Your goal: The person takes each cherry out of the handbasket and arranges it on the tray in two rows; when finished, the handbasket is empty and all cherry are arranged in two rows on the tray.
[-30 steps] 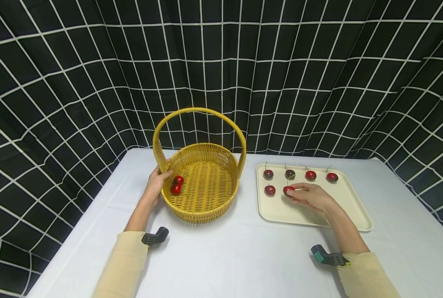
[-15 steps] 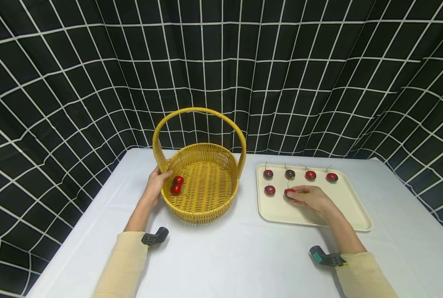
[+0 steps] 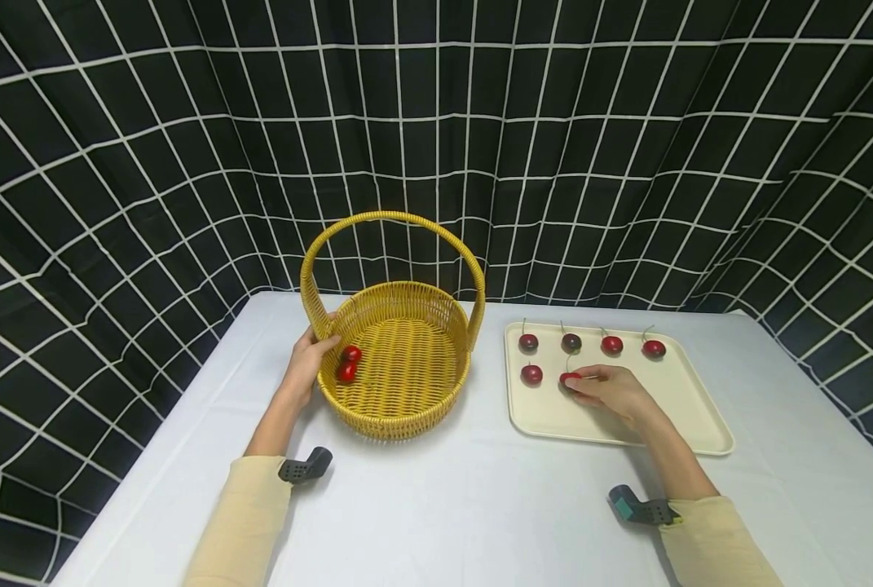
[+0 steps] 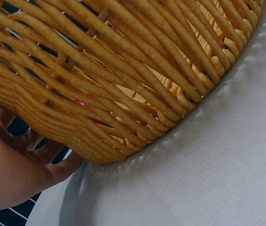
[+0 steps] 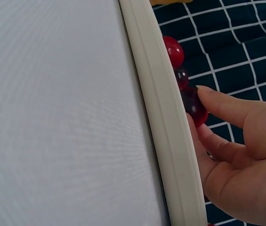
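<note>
My right hand (image 3: 616, 391) pinches a red cherry (image 3: 568, 378) with a thin stem between thumb and fingers, low over the cream tray (image 3: 689, 408). In the right wrist view this dark red cherry (image 5: 196, 107) sits between the fingertips, partly behind the tray's rim. My left hand (image 3: 306, 364) grips the side of a yellow wicker basket (image 3: 395, 430) near the foot of its tall handle, thumb over the rim. Inside the basket, two red cherries (image 3: 347, 372) lie against the left wall. The left wrist view shows that hand (image 4: 20, 165) against the weave.
A row of several stemmed cherries (image 3: 612, 346) runs along the tray's back, and another cherry (image 3: 531, 375) lies left of the pinched one. White cloth (image 3: 451, 505) covers the table. A black curtain (image 3: 436, 147) with white grid lines surrounds the back and sides.
The right hand and its pinched cherry have shifted slightly down, with the forearm edging left. My left hand, the basket and the other cherries have stayed put.
</note>
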`<state>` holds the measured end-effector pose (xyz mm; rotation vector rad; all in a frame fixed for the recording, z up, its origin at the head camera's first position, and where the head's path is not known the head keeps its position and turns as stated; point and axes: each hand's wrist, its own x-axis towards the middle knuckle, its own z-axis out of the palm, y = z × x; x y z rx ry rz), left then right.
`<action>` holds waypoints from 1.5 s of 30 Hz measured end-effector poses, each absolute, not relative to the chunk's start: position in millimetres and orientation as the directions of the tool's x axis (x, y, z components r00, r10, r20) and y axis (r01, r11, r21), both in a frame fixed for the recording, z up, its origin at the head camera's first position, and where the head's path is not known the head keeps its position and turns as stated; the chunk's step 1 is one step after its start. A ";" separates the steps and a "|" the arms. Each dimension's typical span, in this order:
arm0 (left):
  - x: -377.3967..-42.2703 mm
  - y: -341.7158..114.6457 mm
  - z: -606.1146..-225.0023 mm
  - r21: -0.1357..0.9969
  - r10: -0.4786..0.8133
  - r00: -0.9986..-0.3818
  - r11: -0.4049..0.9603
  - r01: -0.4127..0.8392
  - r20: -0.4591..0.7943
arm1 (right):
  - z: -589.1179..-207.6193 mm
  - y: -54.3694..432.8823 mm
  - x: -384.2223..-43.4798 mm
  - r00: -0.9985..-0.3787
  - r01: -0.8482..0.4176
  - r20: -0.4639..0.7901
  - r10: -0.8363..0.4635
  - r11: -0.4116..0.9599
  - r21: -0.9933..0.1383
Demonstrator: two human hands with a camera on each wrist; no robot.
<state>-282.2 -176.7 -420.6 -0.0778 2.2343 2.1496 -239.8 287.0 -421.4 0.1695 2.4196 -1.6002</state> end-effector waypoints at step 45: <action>-282.9 -176.7 -422.6 0.997 -0.012 -0.997 0.029 -0.072 -0.072 | -423.8 283.3 -239.1 -0.968 0.246 -0.243 0.069 0.481 -0.841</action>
